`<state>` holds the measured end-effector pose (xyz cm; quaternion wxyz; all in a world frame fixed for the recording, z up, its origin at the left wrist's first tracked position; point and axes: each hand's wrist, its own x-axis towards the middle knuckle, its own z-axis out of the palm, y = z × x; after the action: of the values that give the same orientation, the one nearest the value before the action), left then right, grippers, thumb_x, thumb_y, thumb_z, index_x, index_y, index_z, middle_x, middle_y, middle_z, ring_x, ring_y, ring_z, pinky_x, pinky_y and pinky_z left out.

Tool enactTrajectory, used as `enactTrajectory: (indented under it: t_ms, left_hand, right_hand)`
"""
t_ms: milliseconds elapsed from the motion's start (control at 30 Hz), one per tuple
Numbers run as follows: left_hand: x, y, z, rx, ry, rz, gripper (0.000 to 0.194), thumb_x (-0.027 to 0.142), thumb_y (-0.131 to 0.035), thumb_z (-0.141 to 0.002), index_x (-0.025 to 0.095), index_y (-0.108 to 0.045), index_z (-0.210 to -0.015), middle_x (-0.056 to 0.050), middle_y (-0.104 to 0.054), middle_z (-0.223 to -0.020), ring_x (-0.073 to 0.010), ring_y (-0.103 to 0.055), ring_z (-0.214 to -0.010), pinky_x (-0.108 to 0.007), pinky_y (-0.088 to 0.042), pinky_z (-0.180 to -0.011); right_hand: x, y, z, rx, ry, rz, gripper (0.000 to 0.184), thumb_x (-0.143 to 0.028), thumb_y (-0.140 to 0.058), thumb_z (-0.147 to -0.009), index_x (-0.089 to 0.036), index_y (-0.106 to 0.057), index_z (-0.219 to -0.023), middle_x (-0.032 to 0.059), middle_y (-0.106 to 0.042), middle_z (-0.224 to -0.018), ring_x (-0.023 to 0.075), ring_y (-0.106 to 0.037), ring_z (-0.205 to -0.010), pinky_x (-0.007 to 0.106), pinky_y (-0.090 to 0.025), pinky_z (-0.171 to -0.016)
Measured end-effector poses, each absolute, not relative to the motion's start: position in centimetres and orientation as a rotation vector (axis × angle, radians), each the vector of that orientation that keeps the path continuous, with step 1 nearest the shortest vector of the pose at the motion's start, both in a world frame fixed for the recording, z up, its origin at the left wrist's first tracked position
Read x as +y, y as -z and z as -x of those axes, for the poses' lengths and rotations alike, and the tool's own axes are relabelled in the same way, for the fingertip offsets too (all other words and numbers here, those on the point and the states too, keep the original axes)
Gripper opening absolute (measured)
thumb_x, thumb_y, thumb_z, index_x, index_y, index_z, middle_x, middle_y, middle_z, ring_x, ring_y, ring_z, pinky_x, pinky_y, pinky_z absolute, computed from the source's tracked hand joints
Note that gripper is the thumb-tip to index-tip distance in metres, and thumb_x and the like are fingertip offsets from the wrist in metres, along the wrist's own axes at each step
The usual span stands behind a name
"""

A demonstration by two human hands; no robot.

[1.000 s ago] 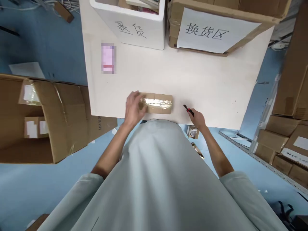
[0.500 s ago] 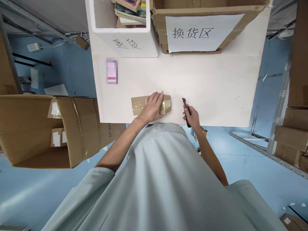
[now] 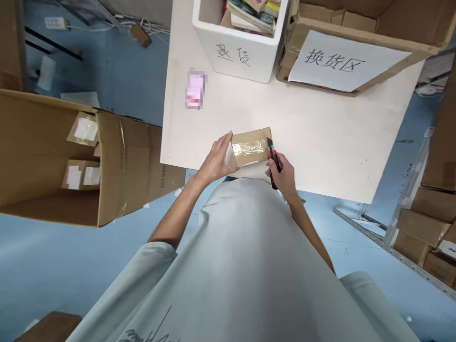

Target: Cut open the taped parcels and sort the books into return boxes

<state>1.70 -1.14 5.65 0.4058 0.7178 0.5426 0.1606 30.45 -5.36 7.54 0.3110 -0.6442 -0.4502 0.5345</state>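
Note:
A small brown cardboard box [image 3: 250, 145], with shiny clear tape along its face, is near the front edge of the white table [image 3: 317, 137]. My left hand [image 3: 218, 158] grips its left end, thumb at the lower corner and fingers at the upper one. In my right hand [image 3: 281, 173] is a black and red utility knife [image 3: 273, 164], its tip pointing away from me at the box's right end. Whether the blade touches the cardboard I cannot tell.
A white foam bin [image 3: 242, 59] with books and a labelled cardboard carton [image 3: 342, 64] stand at the table's back. A blurred pink item [image 3: 195, 89] lies at the left. Beside the table, a large open carton [image 3: 124, 166] holds small boxes. Stacked boxes [image 3: 423, 225] fill the right side.
My left hand has gone from lying over the box to gripping its left end, and the box has turned. The knife in my right hand has come up to the box's right end.

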Motion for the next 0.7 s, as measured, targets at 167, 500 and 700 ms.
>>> enactTrajectory:
  t_ms: [167,500,700]
  left_hand:
    - [-0.4,-6.1,0.4,1.316,-0.490,-1.567,0.109,0.063,-0.092,-0.086,0.034,-0.042,-0.177,-0.016,-0.047,-0.179,-0.0391,-0.064,-0.146,-0.056,-0.059,-0.117]
    - [5.7,-4.0,1.8,1.256,-0.618,-1.334,0.033,0.047,-0.091,-0.089,0.022,-0.086,-0.110,-0.008,-0.085,-0.112,-0.0237,-0.079,-0.098,-0.040,-0.065,-0.097]
    - [6.7,-4.0,2.2,1.235,-0.575,-1.263,0.025,0.038,-0.094,-0.082,0.023,-0.087,-0.101,-0.005,-0.085,-0.098,-0.0269,-0.080,-0.096,-0.041,-0.064,-0.094]
  right_hand:
    - [-6.1,-7.2,-26.9,-1.353,-1.382,1.775,0.048,-0.063,-0.055,-0.110,-0.029,-0.071,-0.139,0.0016,-0.077,-0.100,0.0196,-0.075,-0.074,0.036,-0.064,-0.075]
    - [-7.4,-11.8,-21.4,-1.636,-1.025,2.010,0.048,-0.050,-0.047,-0.114,-0.024,-0.070,-0.148,0.0102,-0.084,-0.115,0.0283,-0.079,-0.102,0.041,-0.063,-0.099]
    - [-6.9,-13.1,-17.2,-1.806,-1.051,2.074,0.044,-0.041,-0.042,-0.117,-0.025,-0.071,-0.147,0.0111,-0.083,-0.117,0.0296,-0.079,-0.104,0.038,-0.061,-0.093]
